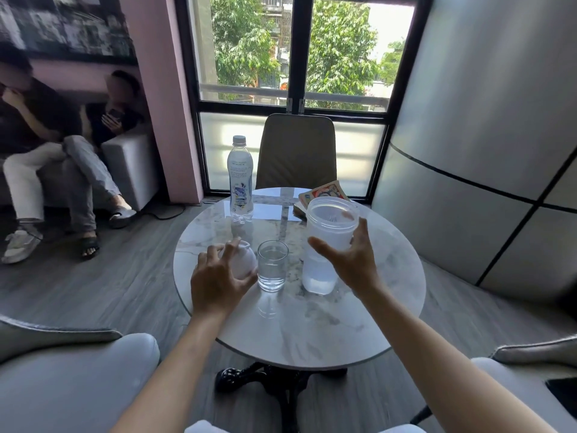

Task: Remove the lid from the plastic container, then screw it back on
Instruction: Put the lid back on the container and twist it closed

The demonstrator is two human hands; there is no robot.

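Left hand [218,276] nearest, at 9 o'clock on marble table [312,323]: fingers wrapped over white lid [242,260], lid off, resting on tabletop. Right hand [352,260] at 3 o'clock: fingers spread around translucent plastic container [327,242], likely steadying it for recapping. Mouth open. Water glass [272,265] between hands: spill hazard.

Round marble table [312,326] on dark metal base [268,379]. Glass [272,265] of water near centre; capped bottle [240,179] upright at far left edge; book [324,193] at far edge. Brown chair [296,151] beyond, before window [293,51]. Two people seated on grey sofa [131,164] at left.
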